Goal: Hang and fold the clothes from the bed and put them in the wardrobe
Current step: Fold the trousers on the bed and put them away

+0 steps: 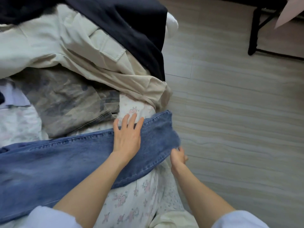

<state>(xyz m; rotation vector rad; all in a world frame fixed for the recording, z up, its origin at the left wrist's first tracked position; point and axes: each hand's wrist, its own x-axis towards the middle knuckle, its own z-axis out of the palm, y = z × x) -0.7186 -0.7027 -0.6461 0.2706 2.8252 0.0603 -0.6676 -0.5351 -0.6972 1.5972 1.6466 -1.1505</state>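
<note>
A left hand [127, 137] pressed flat on jeans [65, 155] whose hem the right hand [178, 156] gripped at the bed [131, 203] edge, where they could slide floorward.

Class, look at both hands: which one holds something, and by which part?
The right hand grips the jeans at the leg's hem end; the left hand only presses flat on them.

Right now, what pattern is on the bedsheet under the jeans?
White with small pink flowers, seen in the head view: bedsheet, jeans.
</note>
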